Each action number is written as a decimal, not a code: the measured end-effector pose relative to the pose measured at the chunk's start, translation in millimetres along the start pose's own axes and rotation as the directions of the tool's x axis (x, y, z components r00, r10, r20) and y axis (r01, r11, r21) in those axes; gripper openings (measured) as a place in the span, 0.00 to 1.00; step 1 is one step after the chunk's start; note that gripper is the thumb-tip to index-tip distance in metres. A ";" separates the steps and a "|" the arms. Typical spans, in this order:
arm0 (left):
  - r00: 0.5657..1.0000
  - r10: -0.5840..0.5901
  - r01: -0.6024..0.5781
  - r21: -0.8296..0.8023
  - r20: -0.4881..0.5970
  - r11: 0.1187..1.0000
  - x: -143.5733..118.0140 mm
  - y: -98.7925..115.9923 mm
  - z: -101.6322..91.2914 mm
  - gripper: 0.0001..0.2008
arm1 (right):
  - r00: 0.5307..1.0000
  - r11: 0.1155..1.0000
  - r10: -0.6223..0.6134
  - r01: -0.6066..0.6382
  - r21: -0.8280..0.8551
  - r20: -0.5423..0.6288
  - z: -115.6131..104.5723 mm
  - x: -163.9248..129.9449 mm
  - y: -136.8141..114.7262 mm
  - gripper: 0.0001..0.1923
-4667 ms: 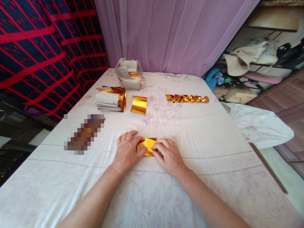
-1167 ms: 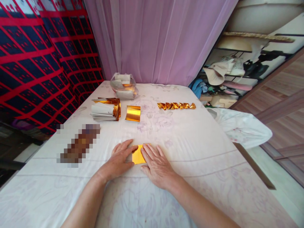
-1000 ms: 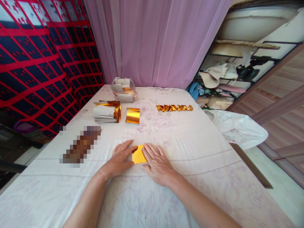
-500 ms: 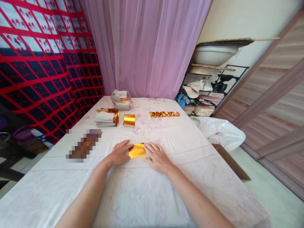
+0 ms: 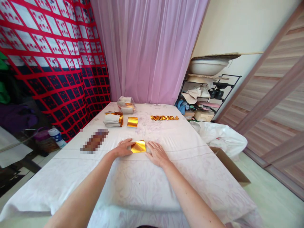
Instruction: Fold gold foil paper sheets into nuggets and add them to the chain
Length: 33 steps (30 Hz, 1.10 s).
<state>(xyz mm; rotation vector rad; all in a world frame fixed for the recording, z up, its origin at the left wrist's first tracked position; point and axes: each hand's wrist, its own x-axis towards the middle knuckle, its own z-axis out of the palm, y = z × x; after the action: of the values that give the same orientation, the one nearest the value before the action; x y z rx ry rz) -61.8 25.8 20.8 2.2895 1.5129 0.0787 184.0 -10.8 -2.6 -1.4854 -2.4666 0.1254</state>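
Note:
A small rectangle of gold foil paper (image 5: pixel 138 147) lies on the cloth-covered table between my hands. My left hand (image 5: pixel 123 148) is palm down at its left edge. The thumb and forefinger there are spread and touch the sheet. On the other side, my right hand (image 5: pixel 156 153) rests flat on the cloth with its fingers stretched out, just beside the paper's right edge. Farther back are a curled gold sheet (image 5: pixel 132 122), a stack of foil papers (image 5: pixel 112 120) and a row of folded gold pieces (image 5: pixel 164 117).
A clear plastic bag of papers (image 5: pixel 125 105) stands at the table's back edge. To the left lies a pixelated brownish object (image 5: pixel 95 141). On the right are a shelf rack (image 5: pixel 209 91), a white plastic bag (image 5: pixel 220 136) and a cardboard box (image 5: pixel 229 166) beside the table (image 5: pixel 142 180).
The view has shifted, so the table sits differently in the picture. My right fingers have come off the gold paper's right edge, and the sheet looks slightly turned. My left hand still touches it.

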 end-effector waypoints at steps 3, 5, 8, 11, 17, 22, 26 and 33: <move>1.000 -0.001 0.000 0.014 0.012 1.000 0.2 -0.6 -1.2 0.35 | 1.000 1.000 0.024 -0.024 0.007 -0.018 1.1 -1.2 -0.1 0.28; 1.000 0.007 -0.008 0.019 0.012 1.000 -0.1 -1.3 -1.0 0.35 | 0.999 0.999 0.031 -0.031 0.008 -0.031 1.6 -2.1 -0.3 0.29; 1.000 0.021 -0.021 0.013 0.008 1.000 -0.7 -2.6 0.6 0.34 | 0.998 1.000 -0.017 0.016 -0.011 -0.061 2.1 -4.3 -0.6 0.29; 1.000 0.024 -0.024 -0.002 0.010 1.000 -0.8 -3.6 2.3 0.34 | 0.989 0.993 -0.120 0.118 -0.031 -0.083 2.6 -6.6 0.1 0.28; 1.000 0.014 -0.013 -0.031 0.025 0.999 -2.7 -4.1 3.6 0.34 | 0.960 0.960 -0.278 0.279 0.018 -0.026 1.9 -5.7 2.1 0.25; 1.000 0.012 -0.011 -0.047 0.022 0.999 -5.4 -4.0 4.1 0.33 | 0.953 0.950 -0.303 0.301 0.076 0.007 -2.0 -4.5 -0.1 0.21; 0.999 0.023 -0.021 -0.070 0.025 0.997 -5.3 -8.8 7.4 0.34 | 0.952 0.951 -0.283 0.294 0.095 -0.117 2.1 -8.7 0.9 0.15; 0.996 0.090 -0.089 -0.127 0.002 0.988 -6.9 -23.9 16.1 0.36 | 0.936 0.961 -0.217 0.255 0.110 -0.278 8.2 -13.0 1.6 0.08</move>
<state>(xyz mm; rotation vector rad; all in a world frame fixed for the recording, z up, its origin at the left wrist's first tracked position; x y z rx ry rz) -81.4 23.1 -1.4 2.2524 1.3605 0.1849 188.9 -21.0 -13.1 -1.0603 -2.3409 0.0545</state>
